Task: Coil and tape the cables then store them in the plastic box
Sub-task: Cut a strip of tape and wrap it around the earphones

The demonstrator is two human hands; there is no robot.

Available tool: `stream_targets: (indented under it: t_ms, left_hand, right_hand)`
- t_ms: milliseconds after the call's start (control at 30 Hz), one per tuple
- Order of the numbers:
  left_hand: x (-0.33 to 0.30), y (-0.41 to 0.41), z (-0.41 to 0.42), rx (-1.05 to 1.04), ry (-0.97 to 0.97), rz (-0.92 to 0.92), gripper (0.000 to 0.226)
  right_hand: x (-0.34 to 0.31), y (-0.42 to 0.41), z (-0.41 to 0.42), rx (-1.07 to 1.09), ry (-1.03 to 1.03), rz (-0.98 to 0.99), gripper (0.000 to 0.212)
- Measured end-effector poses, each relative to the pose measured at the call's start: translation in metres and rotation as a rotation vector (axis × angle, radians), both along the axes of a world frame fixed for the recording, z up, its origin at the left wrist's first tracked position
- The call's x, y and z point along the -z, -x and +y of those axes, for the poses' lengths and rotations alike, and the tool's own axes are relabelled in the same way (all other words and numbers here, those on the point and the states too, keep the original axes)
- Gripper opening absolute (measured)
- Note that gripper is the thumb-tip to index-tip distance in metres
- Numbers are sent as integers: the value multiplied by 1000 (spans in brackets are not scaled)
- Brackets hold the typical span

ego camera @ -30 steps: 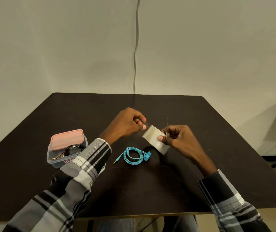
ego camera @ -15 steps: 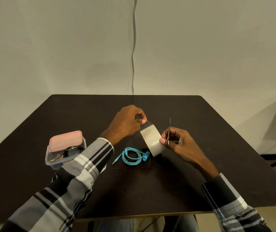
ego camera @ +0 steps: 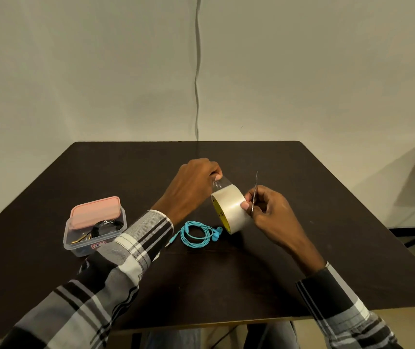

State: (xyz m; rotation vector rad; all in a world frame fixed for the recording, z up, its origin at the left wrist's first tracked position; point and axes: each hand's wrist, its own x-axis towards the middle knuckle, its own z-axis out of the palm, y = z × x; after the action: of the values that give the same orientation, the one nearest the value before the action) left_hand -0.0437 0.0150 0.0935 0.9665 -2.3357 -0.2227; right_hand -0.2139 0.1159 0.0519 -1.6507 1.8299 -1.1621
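A coiled turquoise earphone cable [ego camera: 196, 234] lies on the dark table [ego camera: 226, 278] just in front of my hands. My right hand [ego camera: 268, 210] holds a roll of clear tape [ego camera: 230, 210] above the table, together with a thin metal blade [ego camera: 255, 191] that points up. My left hand [ego camera: 192, 186] pinches the free end of the tape [ego camera: 222, 183] and holds it pulled off the roll. At the left stands a clear plastic box [ego camera: 95, 241] with black cables inside and its pink lid [ego camera: 95, 215] lying askew on top.
The table's back edge meets a plain wall, where a thin cord [ego camera: 196, 71] hangs down. The right table edge drops to the floor. My plaid sleeves cross the near part of the table.
My left hand has drawn the tape end up and away from the roll. The roll has turned in my right hand so its yellow core side now shows.
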Motion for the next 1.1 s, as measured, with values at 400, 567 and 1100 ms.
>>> stream_targets:
  t_ms: [400, 567, 1100]
  left_hand:
    - [-25, 18, -2, 84, 180, -117, 17]
    - [-33, 17, -6, 110, 171, -140, 20]
    - [-49, 23, -17, 272, 275, -269, 26]
  right_hand:
    - [-12, -4, -8, 211, -130, 93, 15]
    - [-13, -4, -5, 221, -137, 40, 15]
    - [-41, 26, 7, 91, -208, -144, 51]
